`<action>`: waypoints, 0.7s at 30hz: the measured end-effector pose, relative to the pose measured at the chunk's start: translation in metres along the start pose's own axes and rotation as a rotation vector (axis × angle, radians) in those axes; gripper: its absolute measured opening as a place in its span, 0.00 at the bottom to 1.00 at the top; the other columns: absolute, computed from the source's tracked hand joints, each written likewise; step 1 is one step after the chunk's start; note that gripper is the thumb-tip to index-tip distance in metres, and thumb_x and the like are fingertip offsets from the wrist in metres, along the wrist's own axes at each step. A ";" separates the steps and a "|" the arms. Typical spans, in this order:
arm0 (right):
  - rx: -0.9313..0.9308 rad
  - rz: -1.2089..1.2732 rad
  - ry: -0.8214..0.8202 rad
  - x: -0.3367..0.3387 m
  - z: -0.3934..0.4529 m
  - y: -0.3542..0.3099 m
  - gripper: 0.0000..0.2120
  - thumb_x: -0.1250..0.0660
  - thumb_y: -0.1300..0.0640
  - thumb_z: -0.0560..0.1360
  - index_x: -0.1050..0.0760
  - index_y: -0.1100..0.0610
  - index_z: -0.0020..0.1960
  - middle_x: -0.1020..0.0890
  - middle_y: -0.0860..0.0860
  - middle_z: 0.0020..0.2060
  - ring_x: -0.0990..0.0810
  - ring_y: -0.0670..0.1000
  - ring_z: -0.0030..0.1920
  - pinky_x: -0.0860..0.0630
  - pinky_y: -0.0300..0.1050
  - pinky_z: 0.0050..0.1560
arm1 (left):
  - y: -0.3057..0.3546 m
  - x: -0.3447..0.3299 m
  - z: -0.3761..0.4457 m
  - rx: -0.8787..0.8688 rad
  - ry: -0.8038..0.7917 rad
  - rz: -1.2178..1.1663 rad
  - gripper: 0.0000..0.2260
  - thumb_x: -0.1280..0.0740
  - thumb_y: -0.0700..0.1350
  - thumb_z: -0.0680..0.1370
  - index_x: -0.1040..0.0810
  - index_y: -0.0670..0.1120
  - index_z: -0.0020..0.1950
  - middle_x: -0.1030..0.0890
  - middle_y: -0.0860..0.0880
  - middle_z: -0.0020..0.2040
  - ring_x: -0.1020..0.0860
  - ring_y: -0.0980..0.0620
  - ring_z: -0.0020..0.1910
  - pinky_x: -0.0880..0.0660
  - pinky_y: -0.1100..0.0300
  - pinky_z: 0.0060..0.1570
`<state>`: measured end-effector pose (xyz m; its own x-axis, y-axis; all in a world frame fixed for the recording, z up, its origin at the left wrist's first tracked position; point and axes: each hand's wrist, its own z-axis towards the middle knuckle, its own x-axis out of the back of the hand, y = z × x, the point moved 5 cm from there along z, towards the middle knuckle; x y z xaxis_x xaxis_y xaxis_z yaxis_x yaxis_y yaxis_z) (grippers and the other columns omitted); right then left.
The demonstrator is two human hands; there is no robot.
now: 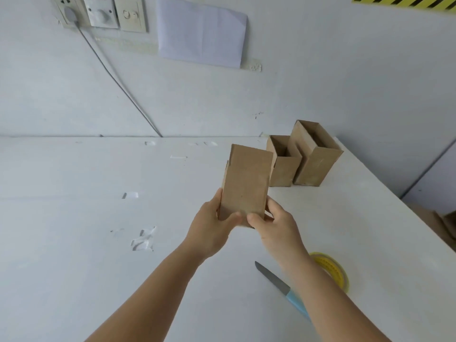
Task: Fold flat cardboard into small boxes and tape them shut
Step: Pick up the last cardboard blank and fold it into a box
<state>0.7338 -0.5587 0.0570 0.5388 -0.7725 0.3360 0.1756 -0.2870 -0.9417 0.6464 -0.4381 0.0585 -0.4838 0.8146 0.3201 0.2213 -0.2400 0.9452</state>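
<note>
A brown cardboard piece [245,183], partly folded into a box shape, is held upright above the white table [98,255]. My left hand [212,230] grips its lower left edge with the thumb across the front. My right hand [276,225] grips the lower right corner, thumb on the front. Two folded cardboard boxes with open tops stand at the back right: a smaller box [283,164] and a taller box [314,156]. A roll of clear tape with a yellow core [333,270] lies near my right forearm. A knife with a blue handle [281,285] lies beside it.
Bits of clear tape [143,239] stick to the table surface. A wall with sockets [101,12], a grey cable [116,82] and a sheet of paper [202,33] rises behind the table. More cardboard [441,223] lies past the table's right edge.
</note>
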 end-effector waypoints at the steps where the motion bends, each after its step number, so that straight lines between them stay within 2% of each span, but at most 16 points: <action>1: -0.003 -0.025 0.014 0.003 0.008 0.006 0.17 0.35 0.56 0.75 0.26 0.45 0.62 0.18 0.39 0.50 0.20 0.40 0.51 0.24 0.37 0.47 | -0.002 -0.004 0.011 -0.015 0.028 0.070 0.14 0.34 0.49 0.71 0.27 0.59 0.55 0.21 0.48 0.48 0.24 0.51 0.41 0.31 0.67 0.33; 3: -0.005 -0.095 0.033 0.008 0.026 0.019 0.18 0.35 0.57 0.75 0.27 0.46 0.64 0.19 0.42 0.51 0.21 0.40 0.51 0.25 0.36 0.46 | -0.007 -0.012 0.032 -0.011 0.086 0.177 0.15 0.34 0.49 0.68 0.26 0.55 0.55 0.23 0.48 0.48 0.25 0.51 0.43 0.32 0.66 0.34; 6: 0.018 -0.193 0.076 0.014 0.059 0.034 0.23 0.36 0.56 0.75 0.32 0.44 0.69 0.22 0.47 0.55 0.22 0.43 0.52 0.25 0.39 0.50 | -0.011 -0.022 0.059 0.012 0.192 0.259 0.15 0.32 0.45 0.73 0.25 0.54 0.59 0.22 0.52 0.50 0.24 0.54 0.48 0.31 0.68 0.38; 10: 0.043 -0.254 0.137 0.018 0.104 0.046 0.25 0.36 0.57 0.77 0.35 0.45 0.73 0.27 0.49 0.53 0.24 0.46 0.50 0.28 0.36 0.50 | -0.022 -0.035 0.097 0.066 0.281 0.270 0.11 0.36 0.42 0.76 0.23 0.51 0.57 0.22 0.50 0.50 0.23 0.55 0.46 0.34 0.72 0.36; 12: 0.050 -0.267 0.172 0.018 0.122 0.053 0.22 0.36 0.58 0.78 0.32 0.47 0.71 0.24 0.48 0.53 0.24 0.46 0.50 0.28 0.36 0.49 | -0.027 -0.040 0.114 0.091 0.308 0.260 0.11 0.38 0.39 0.77 0.22 0.50 0.56 0.20 0.52 0.49 0.23 0.56 0.45 0.34 0.73 0.36; 14: 0.049 -0.255 0.209 0.018 0.136 0.063 0.16 0.36 0.60 0.77 0.27 0.51 0.64 0.21 0.47 0.53 0.22 0.47 0.50 0.29 0.34 0.46 | -0.033 -0.045 0.129 0.113 0.327 0.257 0.12 0.39 0.38 0.76 0.22 0.50 0.55 0.21 0.56 0.45 0.24 0.57 0.43 0.33 0.73 0.35; 17: 0.008 -0.205 0.217 0.016 0.153 0.084 0.11 0.37 0.63 0.77 0.25 0.54 0.58 0.19 0.47 0.50 0.22 0.47 0.49 0.31 0.32 0.41 | -0.044 -0.053 0.152 0.151 0.350 0.271 0.13 0.39 0.38 0.75 0.21 0.51 0.55 0.21 0.58 0.41 0.22 0.53 0.43 0.28 0.66 0.38; 19: -0.005 -0.198 0.200 0.013 0.161 0.098 0.14 0.38 0.64 0.77 0.25 0.56 0.61 0.21 0.49 0.54 0.21 0.49 0.53 0.27 0.36 0.48 | -0.054 -0.058 0.165 0.178 0.365 0.280 0.13 0.39 0.39 0.76 0.20 0.51 0.56 0.22 0.58 0.40 0.22 0.52 0.42 0.27 0.65 0.39; 21: -0.020 -0.220 0.170 0.010 0.169 0.110 0.18 0.38 0.64 0.78 0.27 0.56 0.67 0.25 0.50 0.60 0.23 0.50 0.59 0.25 0.41 0.59 | -0.061 -0.061 0.175 0.194 0.379 0.307 0.10 0.38 0.41 0.78 0.20 0.50 0.55 0.21 0.57 0.43 0.25 0.55 0.39 0.30 0.68 0.37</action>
<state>0.8978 -0.5023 -0.0460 0.3437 -0.7737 0.5322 0.2563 -0.4679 -0.8458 0.8107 -0.3812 -0.0299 -0.6364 0.4658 0.6149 0.5362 -0.3059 0.7867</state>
